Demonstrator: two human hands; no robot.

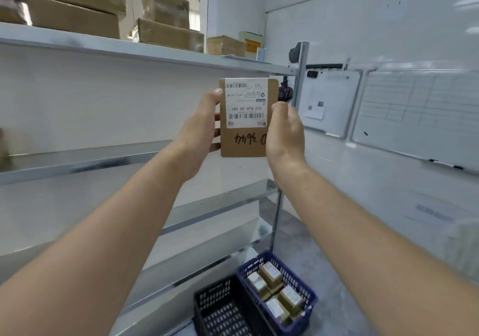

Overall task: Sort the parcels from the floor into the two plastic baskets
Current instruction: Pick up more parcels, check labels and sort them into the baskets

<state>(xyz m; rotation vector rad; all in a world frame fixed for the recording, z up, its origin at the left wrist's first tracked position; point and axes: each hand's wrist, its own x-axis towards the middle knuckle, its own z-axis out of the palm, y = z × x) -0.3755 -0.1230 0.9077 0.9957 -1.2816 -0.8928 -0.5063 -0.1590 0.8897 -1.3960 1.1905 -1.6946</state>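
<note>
Two baskets sit on the near floor: the black basket (pixel 220 307) looks empty, the blue basket (pixel 303 296) to its right holds parcels. Left hand (pixel 201 131) and right hand (pixel 285 131) grip a brown parcel (pixel 245 144) raised, label facing, probably to read it

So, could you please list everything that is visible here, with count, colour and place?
parcel in hand: one, brown with a white label, held up in front of the shelves
blue basket: one, on the floor at lower right, several brown parcels inside
black basket: one, on the floor left of the blue one, no parcels visible inside
boxes: several, brown, on the top shelf
shelves: grey metal, at left
whiteboards: two, white, on the right wall
left hand: grip on the parcel's left edge
right hand: grip on the parcel's right edge
</note>
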